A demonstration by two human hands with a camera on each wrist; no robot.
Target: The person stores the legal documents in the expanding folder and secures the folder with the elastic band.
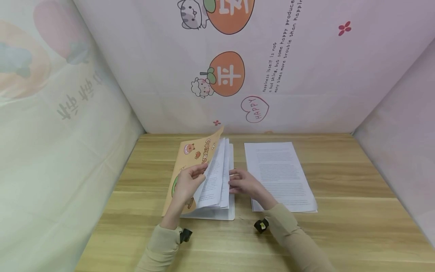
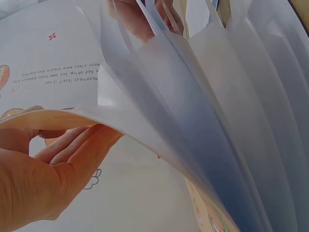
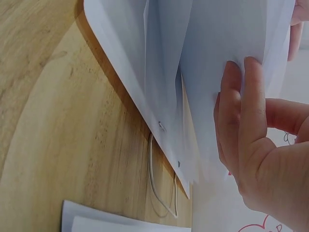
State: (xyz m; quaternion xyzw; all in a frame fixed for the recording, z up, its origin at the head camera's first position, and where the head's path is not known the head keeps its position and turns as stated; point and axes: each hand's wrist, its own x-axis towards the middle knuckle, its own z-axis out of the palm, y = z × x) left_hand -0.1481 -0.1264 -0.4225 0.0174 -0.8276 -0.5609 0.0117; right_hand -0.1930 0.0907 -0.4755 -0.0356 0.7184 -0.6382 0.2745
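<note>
An orange folder point(image 1: 185, 158) with cartoon animals on its cover lies partly open on the table, several white leaves fanned inside it. Printed text shows on the front leaf point(image 1: 209, 185). My left hand point(image 1: 190, 183) holds the raised cover by its free edge; in the left wrist view the cover point(image 2: 63, 118) lies between thumb and fingers. From the other side my right hand point(image 1: 245, 182) has its fingers at the leaves' edges. In the right wrist view its fingertips point(image 3: 253, 65) lie against a white leaf point(image 3: 217, 38), and the left wrist view shows leaves between its fingers.
Right of the folder lies a stack of printed paper point(image 1: 280, 177). A thin elastic loop point(image 3: 152, 169) hangs from the folder's back cover. Around the wooden table point(image 1: 343, 226) stand white cloth walls point(image 1: 299, 102) with cartoon prints. Small black devices point(image 1: 261, 226) sit at both wrists.
</note>
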